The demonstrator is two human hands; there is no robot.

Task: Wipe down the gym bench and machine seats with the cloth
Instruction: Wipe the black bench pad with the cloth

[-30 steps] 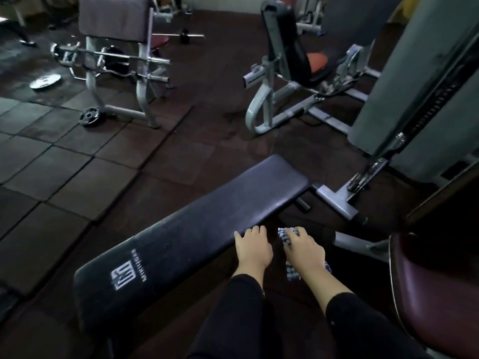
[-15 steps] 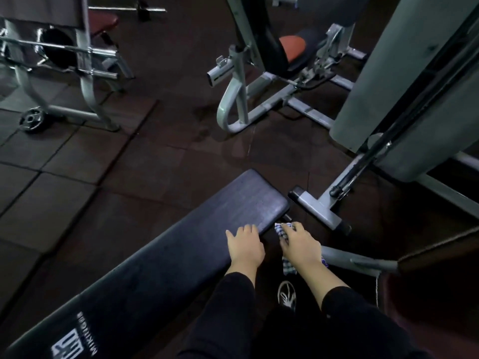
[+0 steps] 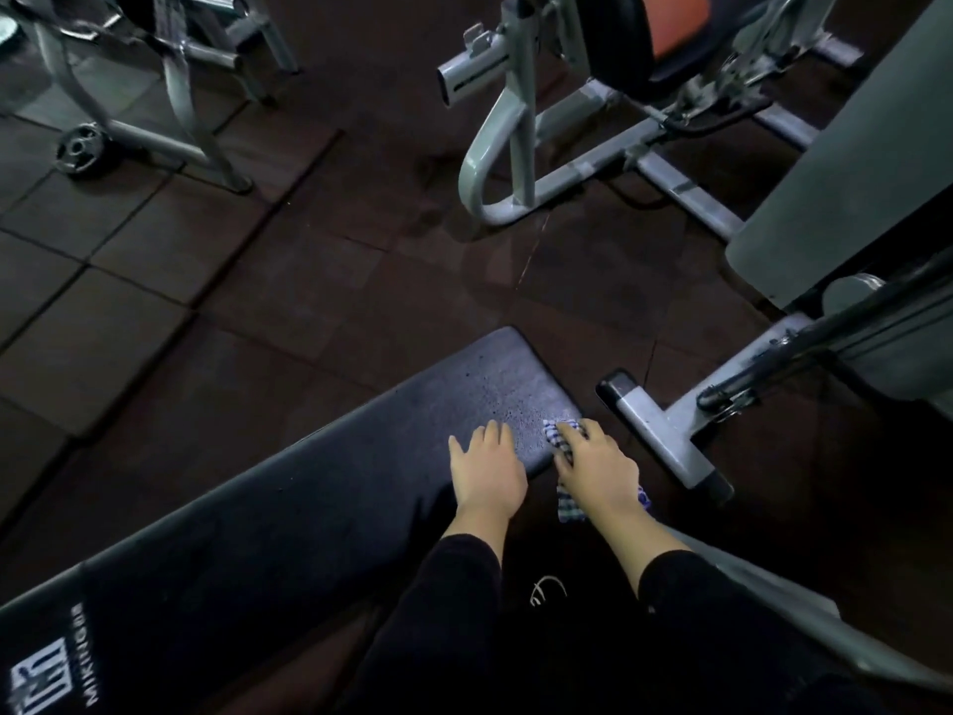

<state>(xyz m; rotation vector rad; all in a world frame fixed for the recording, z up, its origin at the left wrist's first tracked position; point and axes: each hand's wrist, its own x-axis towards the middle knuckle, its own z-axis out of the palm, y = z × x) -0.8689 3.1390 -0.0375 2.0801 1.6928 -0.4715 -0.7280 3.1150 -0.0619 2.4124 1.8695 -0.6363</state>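
The checked cloth sits bunched at the near right corner of the black padded gym bench, partly on the pad and partly hanging off its edge, with the right hand on top of it, fingers curled down over the fabric and holding it against the vinyl. The left hand lies flat on the pad just beside it, fingers straight and slightly spread, gripping nothing. The wiping looks to be at the bench's end, near the grey foot of the cable machine. The main risk is the cloth slipping off the corner: much of it trails below the edge, so a stroke toward the rim could drag it to the rubber floor tiles. Leaning weight on the end of the pad might also tip or shift the bench. The orange machine seat lies well apart, not yet reached.
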